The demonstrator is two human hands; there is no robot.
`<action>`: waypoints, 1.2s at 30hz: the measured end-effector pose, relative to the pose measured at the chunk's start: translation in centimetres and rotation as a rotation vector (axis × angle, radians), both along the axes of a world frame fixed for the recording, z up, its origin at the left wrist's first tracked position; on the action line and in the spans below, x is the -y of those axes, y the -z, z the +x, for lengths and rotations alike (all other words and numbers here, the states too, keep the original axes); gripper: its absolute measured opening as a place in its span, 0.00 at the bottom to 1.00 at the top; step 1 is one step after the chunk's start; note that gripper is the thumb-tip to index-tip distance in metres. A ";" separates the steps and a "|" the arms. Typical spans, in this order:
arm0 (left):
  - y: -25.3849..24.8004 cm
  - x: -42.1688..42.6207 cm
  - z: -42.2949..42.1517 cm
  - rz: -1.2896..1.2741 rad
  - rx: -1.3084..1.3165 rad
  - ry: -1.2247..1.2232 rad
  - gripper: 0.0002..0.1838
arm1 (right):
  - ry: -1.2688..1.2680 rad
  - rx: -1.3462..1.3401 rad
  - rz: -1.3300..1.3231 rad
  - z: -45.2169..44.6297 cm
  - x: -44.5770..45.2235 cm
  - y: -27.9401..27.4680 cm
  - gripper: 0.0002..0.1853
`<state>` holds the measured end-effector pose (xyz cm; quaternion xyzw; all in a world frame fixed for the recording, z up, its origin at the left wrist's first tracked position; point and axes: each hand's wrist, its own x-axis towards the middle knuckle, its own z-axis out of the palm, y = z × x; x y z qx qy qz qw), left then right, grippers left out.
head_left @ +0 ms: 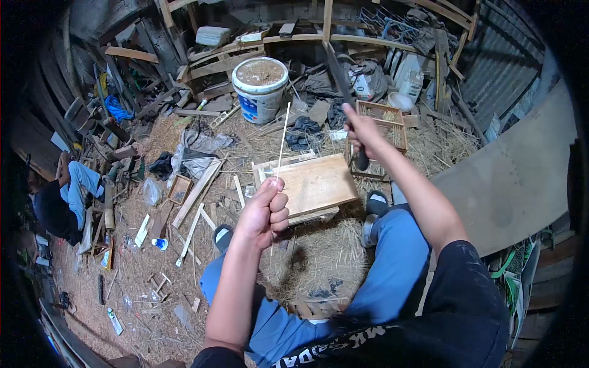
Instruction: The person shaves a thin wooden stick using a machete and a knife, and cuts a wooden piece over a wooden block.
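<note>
Fingers [280,216] of the left hand [264,211], near the centre of the frame, are curled tight around a thin pale stick [284,138], which rises nearly upright from the fist, leaning slightly right. The right hand [365,132], right of centre and higher, grasps a long dark knife [339,73], its handle end showing below the fist and its blade pointing to the upper middle of the frame.

Blade and stick stand apart, so no cut seems under way at this instant. The stick looks already slim and straight along its visible length; I cannot tell how much shaping, if any, is left. Just beyond the left fist lies a flat wooden board [322,184], with other wood under it.

Containers come further out. A wooden tray [379,105], right of the knife, has thin pale strips in it, perhaps finished pieces. A white bucket [244,104] at upper centre is filled almost to its rim with brownish loose matter. Behind the tray sits a white tub [402,101], its contents unclear. Left of centre, a small wooden box [172,185] lies among offcuts; what it holds is too small to tell. At the far left, another person [54,211] sits.
</note>
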<state>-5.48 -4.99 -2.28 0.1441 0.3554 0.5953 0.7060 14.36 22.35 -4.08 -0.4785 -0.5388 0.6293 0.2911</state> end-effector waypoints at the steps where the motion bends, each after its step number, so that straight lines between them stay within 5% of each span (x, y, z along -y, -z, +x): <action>1: 0.0 -0.3 0.1 -0.007 -0.058 0.011 0.07 | -0.052 -0.060 -0.008 -0.6 0.5 -0.5 0.29; 11: 0.3 -2.2 3.1 -0.003 -0.364 0.003 0.09 | -0.222 -0.372 0.027 -4.4 4.2 -4.1 0.08; 17: 1.2 -2.9 2.6 0.049 -0.621 -0.005 0.11 | -0.228 -0.430 0.003 -4.6 3.8 -4.4 0.08; 25: 1.0 -4.3 1.9 0.179 -0.619 -0.167 0.18 | -0.278 -0.376 0.091 -4.9 5.5 -4.5 0.10; 36: 1.8 -6.5 2.8 0.259 -0.698 -0.330 0.11 | -0.350 -0.276 0.253 -5.8 7.2 -4.0 0.13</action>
